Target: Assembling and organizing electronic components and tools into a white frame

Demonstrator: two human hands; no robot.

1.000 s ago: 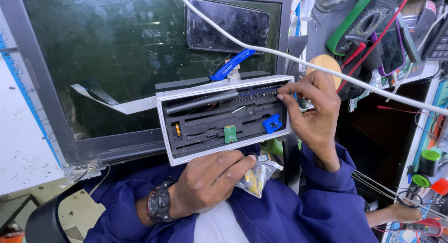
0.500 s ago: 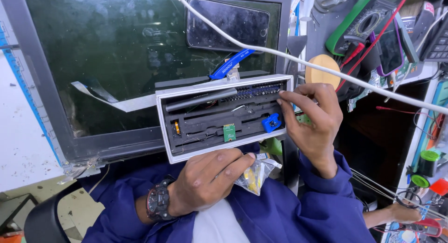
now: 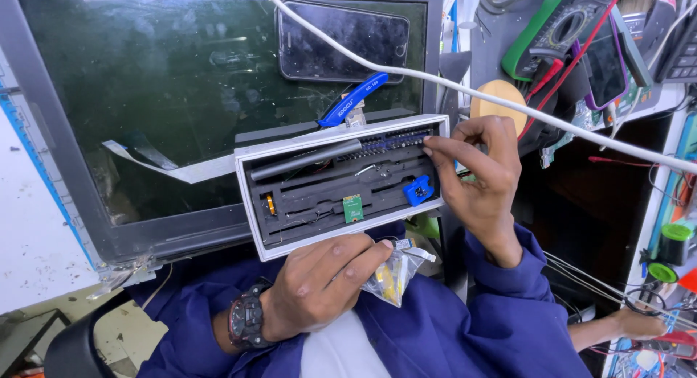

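Head view: left hand (image 3: pixel 319 291) props white tool case (image 3: pixel 341 182) from below, tilted toward face, also pinching small plastic bag (image 3: pixel 392 276). Right hand (image 3: pixel 479 178) fingertips pinched at bit row (image 3: pixel 385 142), upper right of case.

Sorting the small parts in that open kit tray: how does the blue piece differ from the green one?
The blue piece is a chunky moulded block near the tray's right end, close to the right hand. The green piece is a flat little rectangular board near the middle, above the left hand. Both lie in the tray's dark insert.
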